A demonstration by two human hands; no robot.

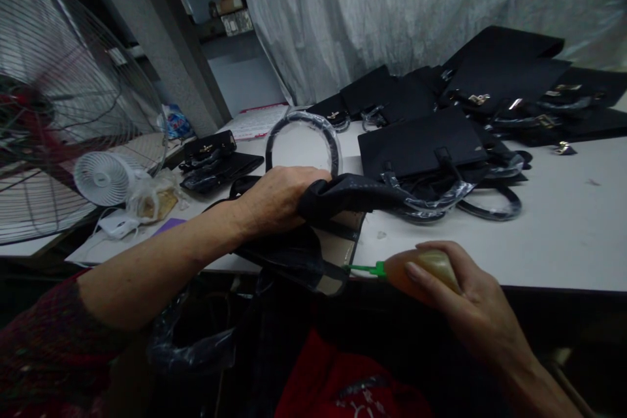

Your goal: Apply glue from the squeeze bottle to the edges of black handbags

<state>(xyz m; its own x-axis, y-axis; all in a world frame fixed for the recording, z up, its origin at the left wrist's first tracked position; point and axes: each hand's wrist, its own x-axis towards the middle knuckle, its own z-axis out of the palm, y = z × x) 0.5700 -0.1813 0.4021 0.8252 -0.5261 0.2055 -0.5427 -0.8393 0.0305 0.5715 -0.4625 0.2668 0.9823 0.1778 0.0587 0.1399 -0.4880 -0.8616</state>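
My left hand (277,199) is closed on the black fabric of a handbag (313,241) that lies at the front edge of the white table (563,228), pinning it down. My right hand (460,294) grips a soft orange squeeze bottle (424,268). Its thin green nozzle (365,268) points left and touches the bag's tan inner edge near the table edge. A black curved bag handle (301,140) wrapped in clear plastic stands just behind my left hand.
Several black handbags (490,98) with gold clasps and wrapped handles are piled at the back right. A large fan cage (63,98) and a small white fan (105,176) stand at the left. A grey curtain (392,6) hangs behind. Red cloth (337,379) lies in my lap.
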